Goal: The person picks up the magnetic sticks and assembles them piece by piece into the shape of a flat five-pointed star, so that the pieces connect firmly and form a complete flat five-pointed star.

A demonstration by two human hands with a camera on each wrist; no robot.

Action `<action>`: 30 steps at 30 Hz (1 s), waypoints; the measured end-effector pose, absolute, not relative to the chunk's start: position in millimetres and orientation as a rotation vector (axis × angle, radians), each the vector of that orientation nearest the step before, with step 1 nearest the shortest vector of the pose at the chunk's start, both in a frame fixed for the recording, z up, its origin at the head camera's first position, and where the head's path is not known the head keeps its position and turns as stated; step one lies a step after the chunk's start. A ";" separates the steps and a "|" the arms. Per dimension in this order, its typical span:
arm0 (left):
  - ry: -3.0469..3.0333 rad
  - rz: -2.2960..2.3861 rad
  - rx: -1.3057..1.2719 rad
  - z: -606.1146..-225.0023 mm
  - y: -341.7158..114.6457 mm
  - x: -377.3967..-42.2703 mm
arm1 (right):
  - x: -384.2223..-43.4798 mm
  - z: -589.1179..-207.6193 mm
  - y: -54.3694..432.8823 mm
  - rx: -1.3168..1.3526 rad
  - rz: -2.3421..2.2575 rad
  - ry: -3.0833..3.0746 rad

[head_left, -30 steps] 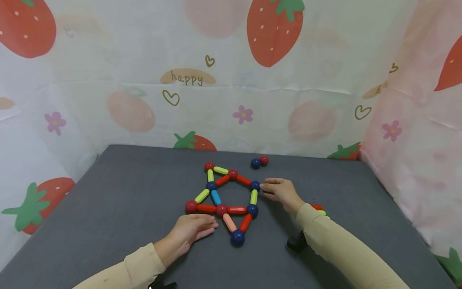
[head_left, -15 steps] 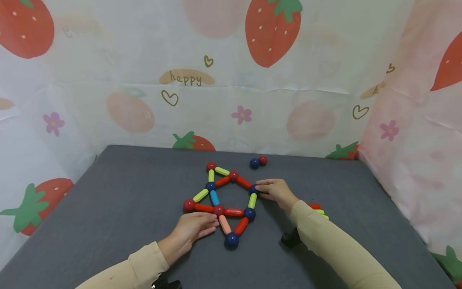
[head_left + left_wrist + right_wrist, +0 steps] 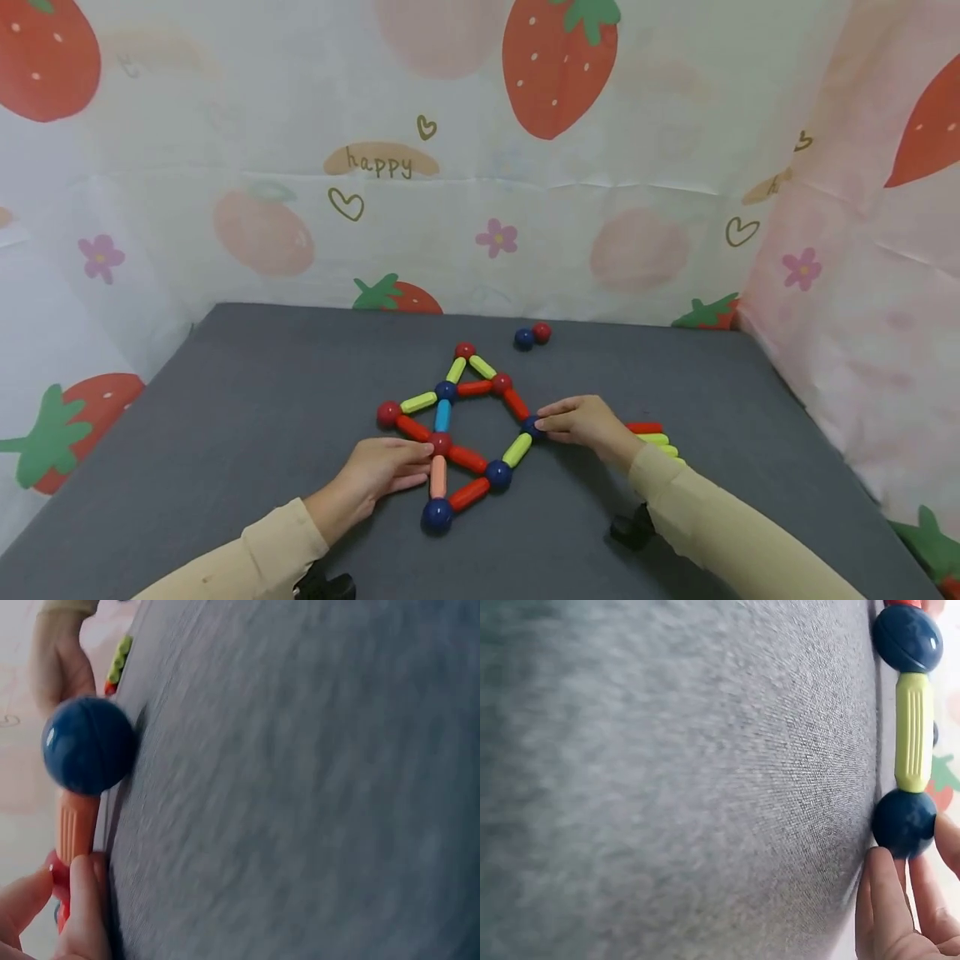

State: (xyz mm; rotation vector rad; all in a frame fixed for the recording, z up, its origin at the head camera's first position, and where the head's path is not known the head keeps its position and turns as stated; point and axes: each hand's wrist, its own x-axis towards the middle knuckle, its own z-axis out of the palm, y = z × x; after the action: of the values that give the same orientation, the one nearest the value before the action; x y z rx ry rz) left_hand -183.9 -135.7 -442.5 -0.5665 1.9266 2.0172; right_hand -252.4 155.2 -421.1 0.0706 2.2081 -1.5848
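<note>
A flat figure of colored rods and balls lies on the grey table. My left hand [image 3: 379, 477] pinches the red ball [image 3: 440, 444] where the blue rod [image 3: 443, 415], the salmon rod [image 3: 438, 477] and red rods meet. In the left wrist view, thumb and fingers stand on either side of that ball, mostly covering it. My right hand [image 3: 583, 427] pinches the blue ball [image 3: 904, 823] at the figure's right corner. From that ball a yellow-green rod [image 3: 913, 733] leads to another blue ball [image 3: 498, 475]. A blue ball [image 3: 437, 517] forms the nearest corner.
A loose blue ball [image 3: 524, 338] and a loose red ball [image 3: 542, 332] lie at the back of the table. Spare red and yellow-green rods [image 3: 654, 438] lie by the right forearm, which partly hides them. A strawberry-print cloth [image 3: 450, 167] hangs behind and at the sides.
The whole figure has turned clockwise, its near blue ball swinging left and its top red ball right. My right hand has taken hold of the right corner ball and moved nearer; my left now grips the red ball.
</note>
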 end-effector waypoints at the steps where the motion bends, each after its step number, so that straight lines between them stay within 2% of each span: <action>1: 1.926 2.000 -0.553 -442.1 -137.5 -184.5 | -250.9 -421.3 155.3 0.079 -1.573 2.213; 14: 2.003 1.829 -0.518 -434.1 -149.1 -195.3 | -235.0 -422.3 160.2 0.124 -1.519 2.229; 20: 2.068 1.826 -0.484 -432.2 -149.4 -198.6 | -230.1 -420.0 162.9 0.062 -1.510 2.224; 30: 2.116 1.769 -0.432 -434.2 -143.8 -204.4 | -245.7 -390.4 236.2 -0.078 -1.574 2.342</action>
State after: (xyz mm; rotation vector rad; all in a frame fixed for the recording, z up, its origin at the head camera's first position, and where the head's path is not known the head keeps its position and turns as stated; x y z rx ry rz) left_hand -204.4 -143.8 -434.2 -0.4320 2.1165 1.7688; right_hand -245.7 236.2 -390.4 -0.0784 2.3419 -1.5745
